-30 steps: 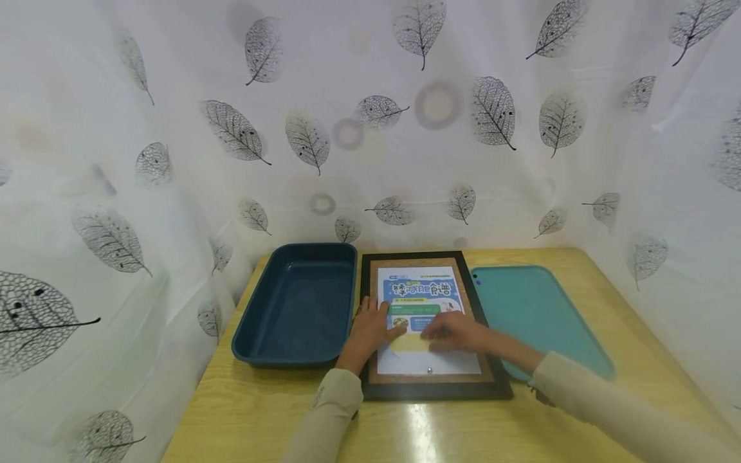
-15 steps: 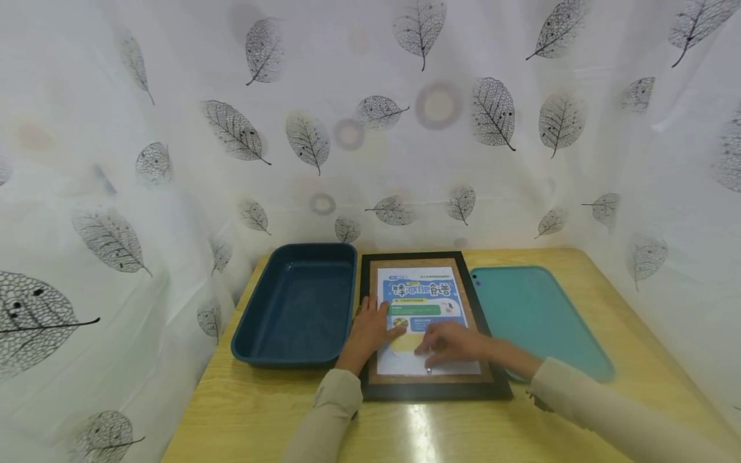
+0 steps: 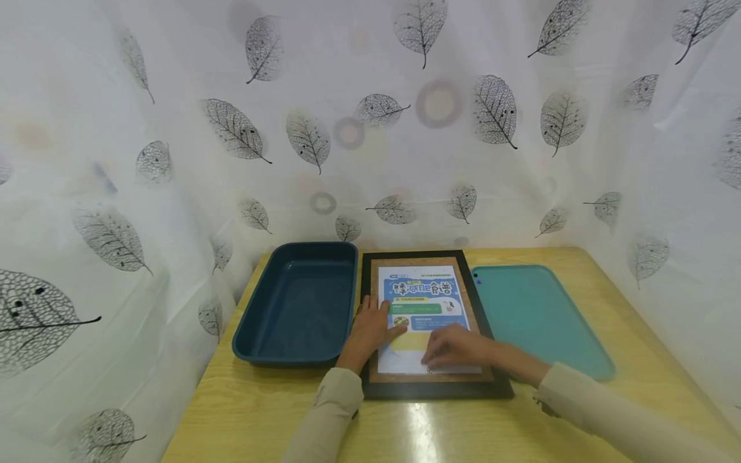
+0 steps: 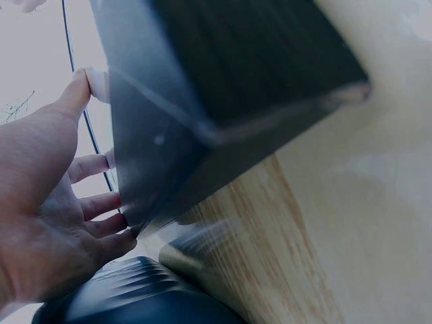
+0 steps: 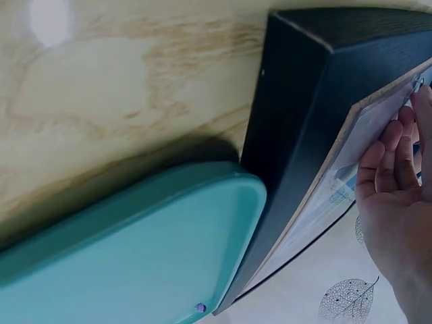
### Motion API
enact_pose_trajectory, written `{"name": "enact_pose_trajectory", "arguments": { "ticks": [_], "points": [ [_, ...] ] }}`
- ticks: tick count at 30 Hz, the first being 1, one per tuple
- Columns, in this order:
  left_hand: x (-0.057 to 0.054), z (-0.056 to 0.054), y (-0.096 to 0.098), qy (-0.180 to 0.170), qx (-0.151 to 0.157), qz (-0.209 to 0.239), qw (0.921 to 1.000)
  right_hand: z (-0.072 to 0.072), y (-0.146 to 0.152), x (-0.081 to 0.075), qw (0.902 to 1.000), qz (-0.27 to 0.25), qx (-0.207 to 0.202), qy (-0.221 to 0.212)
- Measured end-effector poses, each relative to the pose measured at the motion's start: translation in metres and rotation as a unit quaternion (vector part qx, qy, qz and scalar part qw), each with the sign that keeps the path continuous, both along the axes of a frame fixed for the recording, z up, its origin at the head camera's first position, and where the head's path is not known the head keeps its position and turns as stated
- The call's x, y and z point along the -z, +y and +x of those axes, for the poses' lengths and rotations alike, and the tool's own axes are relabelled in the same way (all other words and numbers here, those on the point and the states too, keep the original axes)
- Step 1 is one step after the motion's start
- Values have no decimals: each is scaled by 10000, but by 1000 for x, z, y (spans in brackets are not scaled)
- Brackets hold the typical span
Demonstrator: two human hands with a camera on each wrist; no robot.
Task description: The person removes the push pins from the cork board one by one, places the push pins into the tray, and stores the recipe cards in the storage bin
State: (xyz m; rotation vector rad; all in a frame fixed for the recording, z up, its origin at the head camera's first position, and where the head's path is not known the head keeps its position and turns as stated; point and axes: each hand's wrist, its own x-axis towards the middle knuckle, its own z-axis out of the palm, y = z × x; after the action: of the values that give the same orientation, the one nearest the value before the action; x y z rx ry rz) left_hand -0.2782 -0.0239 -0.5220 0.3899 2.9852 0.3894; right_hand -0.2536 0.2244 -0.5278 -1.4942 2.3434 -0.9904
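Observation:
A black-framed corkboard (image 3: pixel 373 379) lies on the table with a printed sheet of paper (image 3: pixel 405 363) on it. My left hand (image 3: pixel 366 329) rests on the sheet's left side, fingers spread across the frame's edge and thumb over the paper. In the left wrist view, the left fingers (image 4: pixel 101 202) reach along the frame's side. My right hand (image 3: pixel 454 347) is over the lower part of the sheet, its curled fingers pinching a small shiny pushpin (image 5: pixel 420 82) at the bottom edge. The fingers partly hide that pin.
A deep dark-blue tray (image 3: pixel 249 347) stands left of the board. To the right lies a flat teal tray (image 3: pixel 538 315), close against the frame, with a small purple pin (image 3: pixel 478 282) and a black pin (image 3: pixel 476 275) in its far left corner. A leaf-print curtain (image 3: pixel 370 154) surrounds the table.
My right hand has shifted toward the sheet's bottom edge, and its fingers have drawn together at the pushpin. The left hand stays in place.

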Motion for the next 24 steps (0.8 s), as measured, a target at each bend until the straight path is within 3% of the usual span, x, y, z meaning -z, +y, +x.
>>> {"name": "enact_pose_trajectory", "arguments": {
  "ticks": [7, 15, 24],
  "points": [
    [0, 2, -1, 32, -8, 58, 10000, 1, 1, 2, 9999, -5, -30, -131],
    [-2, 3, 0, 60, -9, 20, 10000, 7, 1, -4, 9976, 224, 61, -656],
    [-2, 2, 0, 59, 20, 16, 10000, 8, -7, -14, 9965, 749, 83, -369]
  ]
}}
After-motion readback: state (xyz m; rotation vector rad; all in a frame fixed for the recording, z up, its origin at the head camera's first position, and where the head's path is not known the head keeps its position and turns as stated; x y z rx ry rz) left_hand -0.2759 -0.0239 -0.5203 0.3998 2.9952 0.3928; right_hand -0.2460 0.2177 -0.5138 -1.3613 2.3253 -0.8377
